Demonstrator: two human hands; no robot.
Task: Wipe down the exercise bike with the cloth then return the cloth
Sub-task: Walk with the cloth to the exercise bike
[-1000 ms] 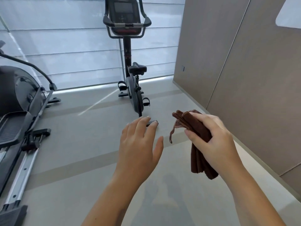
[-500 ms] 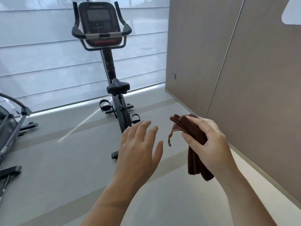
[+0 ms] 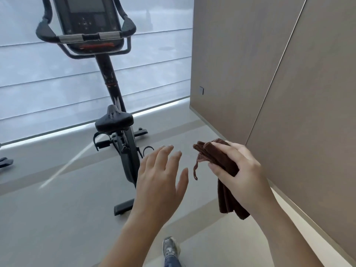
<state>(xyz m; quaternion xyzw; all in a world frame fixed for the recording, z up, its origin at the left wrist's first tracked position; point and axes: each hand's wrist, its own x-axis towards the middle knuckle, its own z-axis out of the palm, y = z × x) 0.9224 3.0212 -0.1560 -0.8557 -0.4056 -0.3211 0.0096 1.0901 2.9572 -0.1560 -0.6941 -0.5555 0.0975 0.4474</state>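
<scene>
floor: grey, paler stripes | window blind: white, pleated, behind | wall panels: beige, right | wall socket: small, on panel | shoe: grey, bottom edge | second machine's foot: left edge

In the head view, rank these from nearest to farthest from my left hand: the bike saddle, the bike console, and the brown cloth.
From the left hand:
1. Brown cloth, just to its right, gripped in the right hand.
2. Bike saddle, ahead and to the left.
3. Bike console, highest and farthest, above the saddle.
</scene>
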